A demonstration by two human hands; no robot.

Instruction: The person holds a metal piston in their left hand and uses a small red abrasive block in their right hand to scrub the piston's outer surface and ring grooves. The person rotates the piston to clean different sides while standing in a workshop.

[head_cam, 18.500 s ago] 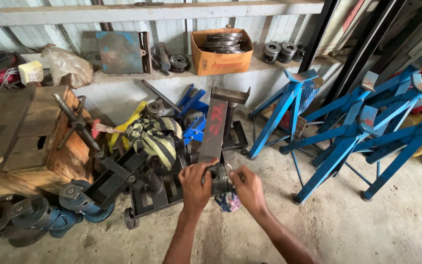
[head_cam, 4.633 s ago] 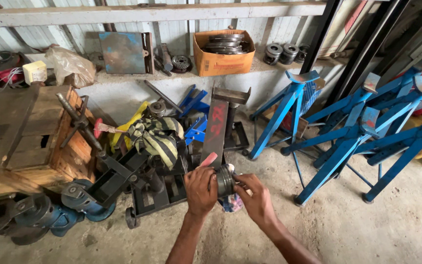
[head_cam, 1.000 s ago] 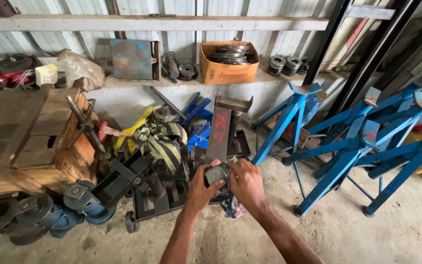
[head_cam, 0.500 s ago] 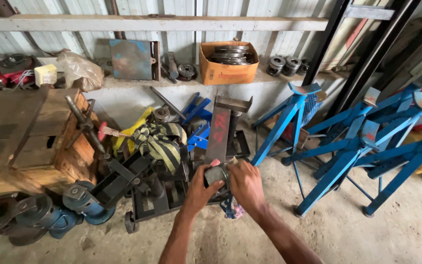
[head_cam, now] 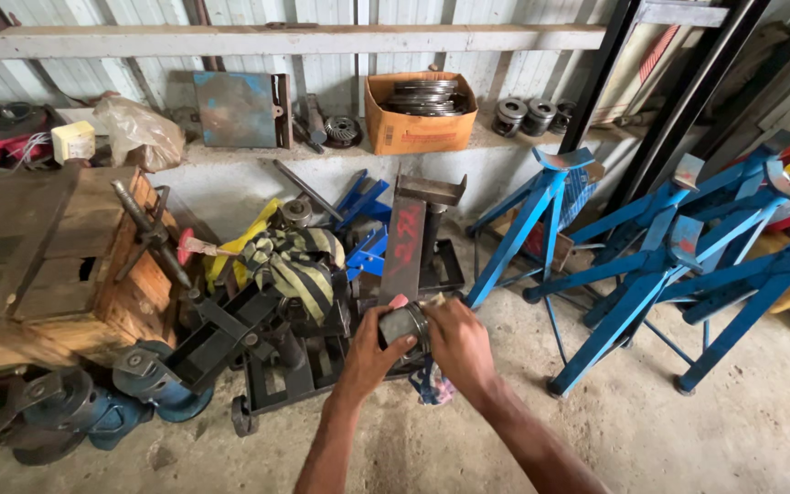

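- Both hands close on a short grey metal cylinder (head_cam: 404, 325), held in the air low in the middle of the view: the left hand (head_cam: 368, 352) has a full grip around its left side, the right hand (head_cam: 454, 343) wraps its right end, fingers curled tight over it.
- Under the right hand hangs a patterned rag (head_cam: 432, 389), just above the concrete floor (head_cam: 688, 439); whether a finger pinches it I cannot tell.
- Straight behind the cylinder stands a dark upright steel plate (head_cam: 404, 242) with red marks, part of a black stand on a low frame.
- To the left, a yellow-and-black striped cloth (head_cam: 299, 265) lies over a heap of black iron parts, very near the left hand.
- Farther left sits a wooden crate (head_cam: 57, 247), with blue wheeled castings (head_cam: 153, 384) on the floor at its foot.
- To the right, well apart from the hands, several blue trestle stands (head_cam: 651, 265) crowd together on the floor.
- Along the wall runs a ledge (head_cam: 258, 151); on it an orange cardboard box (head_cam: 418, 123) holds a stack of dark metal rings.
- Beside the box, to the right, round metal bearings (head_cam: 528, 114) sit on the ledge; to the left leans a blue-stained steel plate (head_cam: 235, 110), and past it a crumpled plastic bag (head_cam: 144, 133), its contents not clear.
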